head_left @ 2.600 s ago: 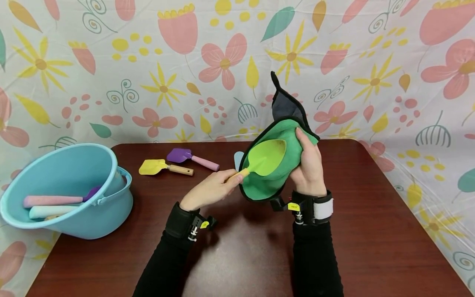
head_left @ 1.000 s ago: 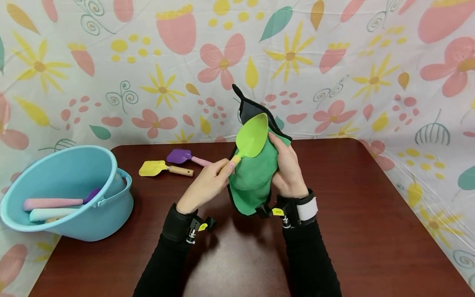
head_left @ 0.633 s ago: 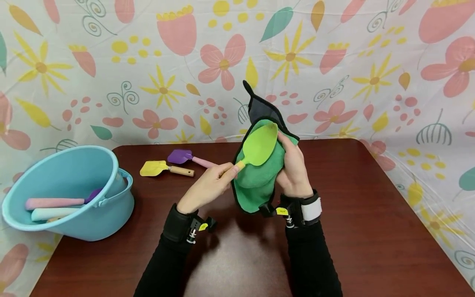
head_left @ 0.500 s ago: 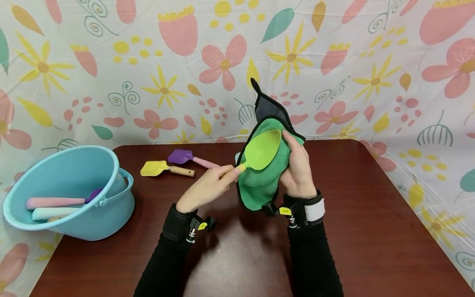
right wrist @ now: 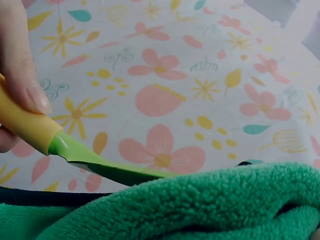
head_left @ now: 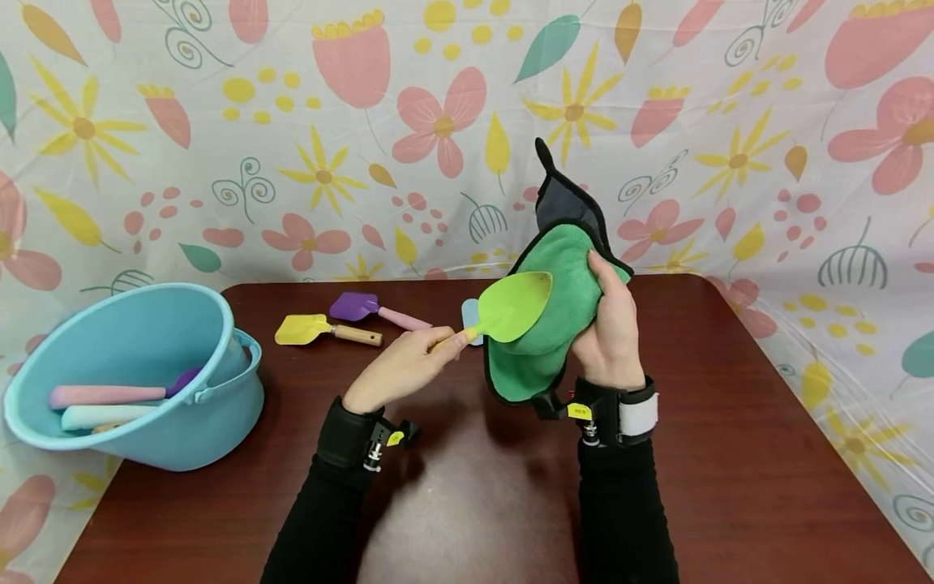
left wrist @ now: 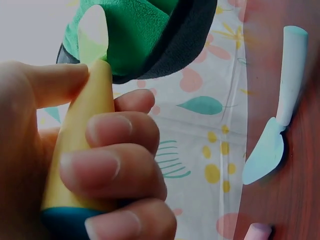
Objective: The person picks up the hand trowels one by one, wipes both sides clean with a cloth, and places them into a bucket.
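My left hand (head_left: 400,367) grips a lime-green garden trowel (head_left: 516,305) by its yellow handle (left wrist: 82,140), thumb along the top and fingers curled round it. In my right hand (head_left: 613,331) is a fuzzy green cleaning cloth (head_left: 576,284) with a black edge and a grey back, its loop end sticking up. The trowel blade lies against the cloth's green face in the head view; dark specks mark its tip. Seen from the right wrist, the blade's far end disappears behind the folded cloth (right wrist: 210,200).
A light blue bucket (head_left: 241,405) leans at the table's left, with pink-handled and pale-handled tools inside. Behind my left hand lie a yellow trowel (head_left: 302,329), a purple trowel (head_left: 355,306) and a pale blue trowel (left wrist: 292,75). A floral sheet (head_left: 438,203) hangs behind the table (head_left: 730,454).
The cloth and my right hand have shifted right and slightly up since a second ago. The trowel has tipped from steep to flatter, its blade lower on the cloth. The pale blue trowel is uncovered again.
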A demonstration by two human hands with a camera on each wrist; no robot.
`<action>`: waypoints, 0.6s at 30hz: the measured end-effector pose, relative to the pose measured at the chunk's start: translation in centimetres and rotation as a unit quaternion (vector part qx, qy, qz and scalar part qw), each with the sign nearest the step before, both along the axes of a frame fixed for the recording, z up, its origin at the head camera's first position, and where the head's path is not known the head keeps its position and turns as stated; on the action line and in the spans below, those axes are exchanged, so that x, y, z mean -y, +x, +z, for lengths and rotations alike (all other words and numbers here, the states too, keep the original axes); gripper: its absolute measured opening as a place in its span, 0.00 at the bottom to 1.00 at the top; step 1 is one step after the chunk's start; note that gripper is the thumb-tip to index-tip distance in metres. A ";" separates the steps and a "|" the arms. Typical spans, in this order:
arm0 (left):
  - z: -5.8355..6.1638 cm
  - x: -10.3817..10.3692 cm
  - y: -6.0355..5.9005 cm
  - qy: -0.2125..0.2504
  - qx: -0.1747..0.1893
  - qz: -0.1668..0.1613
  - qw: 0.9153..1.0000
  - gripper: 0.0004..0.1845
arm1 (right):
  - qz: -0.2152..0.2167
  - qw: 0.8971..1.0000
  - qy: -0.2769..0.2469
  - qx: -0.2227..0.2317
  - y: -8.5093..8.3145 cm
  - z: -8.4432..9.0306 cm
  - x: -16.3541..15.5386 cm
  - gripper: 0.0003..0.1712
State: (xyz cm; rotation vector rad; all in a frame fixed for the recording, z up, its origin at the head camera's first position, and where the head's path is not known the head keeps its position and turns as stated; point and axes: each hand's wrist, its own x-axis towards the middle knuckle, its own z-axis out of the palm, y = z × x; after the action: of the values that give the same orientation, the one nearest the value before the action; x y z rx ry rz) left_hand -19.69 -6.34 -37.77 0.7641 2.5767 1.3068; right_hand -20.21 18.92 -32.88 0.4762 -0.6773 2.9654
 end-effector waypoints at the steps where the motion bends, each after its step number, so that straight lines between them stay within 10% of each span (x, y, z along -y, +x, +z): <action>1: 0.0 0.0 0.0 -0.001 -0.008 0.004 1.000 0.25 | 0.001 1.000 0.000 0.000 0.0 0.0 0.0 0.11; 18: 0.3 0.2 0.0 0.058 -0.083 0.085 0.991 0.23 | 0.031 0.990 0.127 0.061 0.5 -0.8 2.1 0.15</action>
State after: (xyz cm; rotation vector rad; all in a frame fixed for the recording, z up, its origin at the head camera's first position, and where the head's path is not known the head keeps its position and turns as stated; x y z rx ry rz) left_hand -19.71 -6.53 -37.50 0.7142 2.7693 1.5131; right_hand -19.67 16.82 -33.64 0.3363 -1.0809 2.9984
